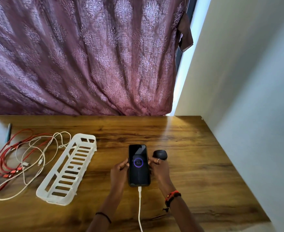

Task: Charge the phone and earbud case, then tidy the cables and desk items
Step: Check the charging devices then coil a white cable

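White tray (66,171) and cables (20,158) lie left of the phone (139,166) grasped by both hands' fingers (123,163).

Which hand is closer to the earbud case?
Right. The right hand is just in front of the earbud case, beside the phone; the left hand is on the phone's other side.

The white cable (139,206) leaves the bottom edge; red cables (1,162) the left.
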